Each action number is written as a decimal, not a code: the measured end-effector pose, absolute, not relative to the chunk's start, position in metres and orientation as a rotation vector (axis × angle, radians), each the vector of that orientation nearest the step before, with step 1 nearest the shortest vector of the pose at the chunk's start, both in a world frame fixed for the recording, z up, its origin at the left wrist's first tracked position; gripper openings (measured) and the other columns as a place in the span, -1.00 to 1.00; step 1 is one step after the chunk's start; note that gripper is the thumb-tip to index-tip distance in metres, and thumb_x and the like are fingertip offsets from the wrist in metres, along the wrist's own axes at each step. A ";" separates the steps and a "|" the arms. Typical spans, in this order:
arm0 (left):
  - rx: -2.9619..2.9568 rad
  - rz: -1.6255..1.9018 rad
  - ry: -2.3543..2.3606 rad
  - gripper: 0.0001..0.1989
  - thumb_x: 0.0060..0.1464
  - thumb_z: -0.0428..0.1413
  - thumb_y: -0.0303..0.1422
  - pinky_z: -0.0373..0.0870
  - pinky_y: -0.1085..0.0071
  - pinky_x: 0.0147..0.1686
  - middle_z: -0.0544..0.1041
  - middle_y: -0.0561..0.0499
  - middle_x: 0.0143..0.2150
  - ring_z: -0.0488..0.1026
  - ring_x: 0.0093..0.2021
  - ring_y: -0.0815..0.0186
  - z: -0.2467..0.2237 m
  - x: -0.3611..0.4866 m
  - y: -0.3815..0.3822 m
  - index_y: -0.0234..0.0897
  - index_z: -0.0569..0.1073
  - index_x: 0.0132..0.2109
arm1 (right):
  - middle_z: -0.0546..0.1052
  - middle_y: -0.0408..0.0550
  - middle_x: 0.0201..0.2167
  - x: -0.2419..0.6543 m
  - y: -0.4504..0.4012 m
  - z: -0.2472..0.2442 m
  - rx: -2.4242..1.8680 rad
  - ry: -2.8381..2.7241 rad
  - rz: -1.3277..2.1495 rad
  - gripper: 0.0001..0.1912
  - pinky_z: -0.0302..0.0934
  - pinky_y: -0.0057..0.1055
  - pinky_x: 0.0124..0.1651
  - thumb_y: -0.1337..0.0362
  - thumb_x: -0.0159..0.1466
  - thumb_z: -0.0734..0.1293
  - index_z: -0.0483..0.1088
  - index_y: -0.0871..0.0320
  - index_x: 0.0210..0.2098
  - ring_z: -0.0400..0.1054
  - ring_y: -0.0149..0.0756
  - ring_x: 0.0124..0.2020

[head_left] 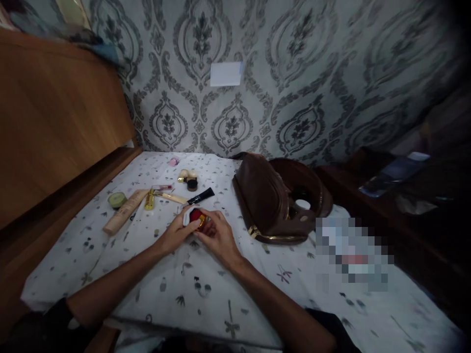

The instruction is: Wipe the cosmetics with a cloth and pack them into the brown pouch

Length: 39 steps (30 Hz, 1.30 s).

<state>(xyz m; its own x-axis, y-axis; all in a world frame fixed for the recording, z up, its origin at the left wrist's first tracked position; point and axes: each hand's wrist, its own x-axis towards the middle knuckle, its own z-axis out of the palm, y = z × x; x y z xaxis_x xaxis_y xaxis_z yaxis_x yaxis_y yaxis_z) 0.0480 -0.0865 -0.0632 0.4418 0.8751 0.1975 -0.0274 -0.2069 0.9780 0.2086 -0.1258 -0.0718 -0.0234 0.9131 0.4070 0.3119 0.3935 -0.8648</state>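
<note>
Both hands come together over the near middle of the cloth. My left hand (175, 233) is closed around a small white case with a red inside (195, 215), gripping it from the left. A shiny gold piece (201, 222) shows at the red inside, partly covered by fingers; its kind is unclear. My right hand (221, 239) has its fingers bent around the right side of the case, touching the gold piece. Just beyond the hands lie a black tube (200, 196) and a light-handled brush (171, 197).
A brown leather bag (263, 201) lies unzipped at right. At left are a beige tube (125, 213), a round green-lidded jar (117, 199) and a gold cylinder (149, 200). Farther back sits a small dark jar (192, 185). A wooden cabinet (62, 117) borders the left side.
</note>
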 end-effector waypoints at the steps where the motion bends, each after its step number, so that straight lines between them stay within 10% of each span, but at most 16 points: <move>1: 1.610 0.980 0.779 -0.49 0.17 0.16 -0.15 0.20 0.19 0.26 0.46 -0.10 0.14 0.36 0.18 0.11 -0.063 0.047 -0.086 -0.26 0.34 0.20 | 0.37 -0.03 -0.15 0.209 -0.126 -0.072 -1.116 -1.577 0.691 -0.43 0.36 -0.34 -0.28 0.34 0.11 0.45 0.37 0.04 0.12 0.34 -0.35 -0.38; 25: 1.906 1.000 1.009 -0.53 0.31 -0.09 -0.08 0.28 0.16 0.20 0.49 -0.17 0.12 0.42 0.11 0.12 -0.055 0.051 -0.094 -0.33 0.36 0.15 | 0.54 0.02 -0.10 0.208 -0.128 -0.069 -1.229 -1.511 0.513 -0.50 0.37 -0.24 -0.01 0.30 0.08 0.44 0.39 0.13 0.03 0.45 -0.16 -0.12; 33: 2.036 0.801 1.030 -0.33 0.30 -0.13 0.01 -0.09 -0.03 0.39 0.08 -0.13 0.45 -0.12 0.47 -0.03 -0.059 0.042 -0.101 -0.26 0.12 0.41 | 0.58 0.04 -0.12 0.213 -0.121 -0.071 -1.266 -1.336 0.688 -0.49 0.40 -0.23 -0.09 0.29 0.03 0.39 0.44 0.16 0.01 0.48 -0.14 -0.15; 39: 2.121 0.914 0.914 -0.46 0.36 -0.16 -0.17 0.08 0.11 0.36 0.27 -0.16 0.37 0.19 0.37 0.10 -0.056 0.045 -0.098 -0.30 0.20 0.37 | 0.61 0.01 -0.26 0.214 -0.120 -0.068 -1.169 -1.163 0.963 -0.52 0.41 -0.27 -0.20 0.15 -0.01 0.46 0.46 0.18 -0.11 0.51 -0.18 -0.29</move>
